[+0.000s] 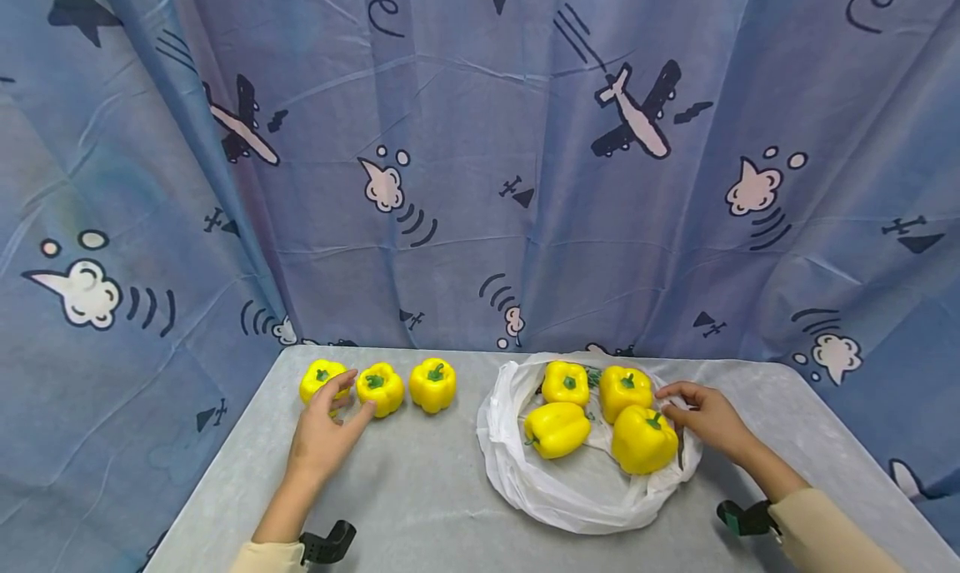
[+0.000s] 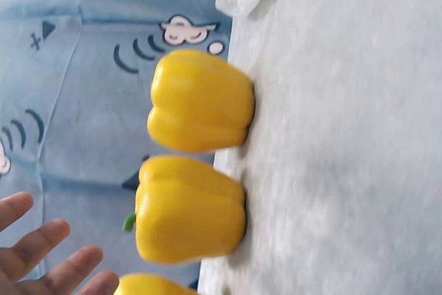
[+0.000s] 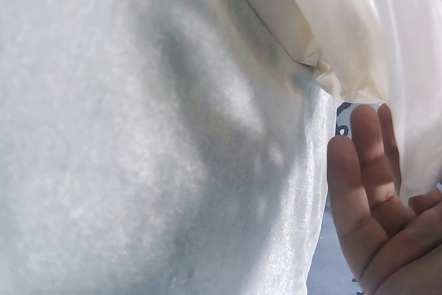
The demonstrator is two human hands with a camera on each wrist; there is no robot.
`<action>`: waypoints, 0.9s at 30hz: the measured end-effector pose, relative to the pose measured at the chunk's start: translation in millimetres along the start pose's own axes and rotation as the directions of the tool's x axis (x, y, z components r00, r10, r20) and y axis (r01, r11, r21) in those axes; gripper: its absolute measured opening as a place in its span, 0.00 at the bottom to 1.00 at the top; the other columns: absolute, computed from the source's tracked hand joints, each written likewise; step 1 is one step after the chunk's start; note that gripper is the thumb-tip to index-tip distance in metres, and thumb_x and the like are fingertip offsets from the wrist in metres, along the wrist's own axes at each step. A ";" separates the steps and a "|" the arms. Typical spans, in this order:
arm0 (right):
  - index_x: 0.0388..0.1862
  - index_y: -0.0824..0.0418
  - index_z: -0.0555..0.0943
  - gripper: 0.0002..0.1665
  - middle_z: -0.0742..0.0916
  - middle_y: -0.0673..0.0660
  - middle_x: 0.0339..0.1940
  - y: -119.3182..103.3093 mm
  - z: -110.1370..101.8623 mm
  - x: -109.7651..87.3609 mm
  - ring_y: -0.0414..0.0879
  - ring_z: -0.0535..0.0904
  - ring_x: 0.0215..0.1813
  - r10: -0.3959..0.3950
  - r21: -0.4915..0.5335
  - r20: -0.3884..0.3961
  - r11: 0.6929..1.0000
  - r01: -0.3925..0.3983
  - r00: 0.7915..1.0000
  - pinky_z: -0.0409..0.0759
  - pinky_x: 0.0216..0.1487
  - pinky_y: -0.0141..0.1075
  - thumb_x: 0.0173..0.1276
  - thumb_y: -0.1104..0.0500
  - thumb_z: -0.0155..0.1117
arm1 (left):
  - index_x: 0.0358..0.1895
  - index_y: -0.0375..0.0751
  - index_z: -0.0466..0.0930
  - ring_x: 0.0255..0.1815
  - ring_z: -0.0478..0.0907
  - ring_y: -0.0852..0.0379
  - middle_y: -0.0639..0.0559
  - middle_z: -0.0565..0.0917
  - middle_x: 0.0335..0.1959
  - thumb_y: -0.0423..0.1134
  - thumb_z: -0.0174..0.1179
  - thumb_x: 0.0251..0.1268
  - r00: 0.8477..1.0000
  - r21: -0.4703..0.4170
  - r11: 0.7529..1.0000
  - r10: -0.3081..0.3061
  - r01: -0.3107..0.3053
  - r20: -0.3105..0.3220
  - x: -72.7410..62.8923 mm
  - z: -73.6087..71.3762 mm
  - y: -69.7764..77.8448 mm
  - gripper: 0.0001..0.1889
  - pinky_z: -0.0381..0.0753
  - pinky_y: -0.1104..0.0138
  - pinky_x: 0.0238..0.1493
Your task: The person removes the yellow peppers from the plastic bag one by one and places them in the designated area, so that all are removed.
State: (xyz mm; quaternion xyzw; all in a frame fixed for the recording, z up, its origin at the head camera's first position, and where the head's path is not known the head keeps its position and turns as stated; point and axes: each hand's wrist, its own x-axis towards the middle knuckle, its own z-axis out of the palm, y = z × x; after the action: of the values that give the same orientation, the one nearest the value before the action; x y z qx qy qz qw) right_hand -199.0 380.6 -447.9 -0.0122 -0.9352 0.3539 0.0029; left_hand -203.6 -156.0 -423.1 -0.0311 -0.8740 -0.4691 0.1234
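My left hand (image 1: 326, 435) is just in front of two yellow bell peppers, its fingers loosely spread and holding nothing. Its fingertips overlap the leftmost bell pepper (image 1: 315, 375) in the head view; the middle bell pepper (image 1: 380, 390) is close by the thumb. A third bell pepper (image 1: 432, 386) stands to their right. At the right side of a white plastic bag (image 1: 570, 515), my right hand (image 1: 708, 419) pinches the rim. Inside the rolled-down bag are several yellow bell peppers, one lying on its side (image 1: 557, 430) and a large one (image 1: 645, 441) near my right hand.
A grey-white table (image 1: 420, 490) carries everything. Behind it and at both sides hangs a blue curtain (image 1: 450, 256) printed with planes and clouds. Green bits (image 1: 592, 376) show between the peppers in the bag. Each wrist wears a black camera mount (image 1: 327, 543).
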 end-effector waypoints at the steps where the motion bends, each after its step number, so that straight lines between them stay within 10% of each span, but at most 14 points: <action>1: 0.54 0.63 0.79 0.18 0.83 0.53 0.22 -0.1 -0.1 0.0 0.51 0.74 0.46 -0.001 0.002 -0.001 1.000 0.001 1.000 0.69 0.58 0.66 0.70 0.55 0.60 | 0.66 0.45 0.70 0.60 0.77 0.40 0.43 0.75 0.64 0.47 0.64 0.61 1.000 0.004 1.000 0.003 -0.003 0.006 -1.0 2.1 1.5 0.29 0.78 0.48 0.56; 27: 0.55 0.64 0.78 0.19 0.85 0.57 0.30 -3.4 -6.0 -4.5 0.43 0.76 0.33 -0.018 0.014 -0.011 1.000 0.018 1.000 0.74 0.54 0.60 0.70 0.55 0.60 | 0.63 0.52 0.73 0.56 0.79 0.46 0.50 0.78 0.60 0.48 0.68 0.55 0.965 -0.128 0.976 0.198 -0.177 0.174 -11.1 79.8 57.9 0.30 0.81 0.54 0.51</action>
State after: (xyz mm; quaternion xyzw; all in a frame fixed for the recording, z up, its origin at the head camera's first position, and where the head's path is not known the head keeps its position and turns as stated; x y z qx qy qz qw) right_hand -194.4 382.0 -441.2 -0.0058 -0.9327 0.3605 0.0112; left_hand -198.0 -56.9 -421.0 -0.1641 -0.8473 -0.4983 0.0831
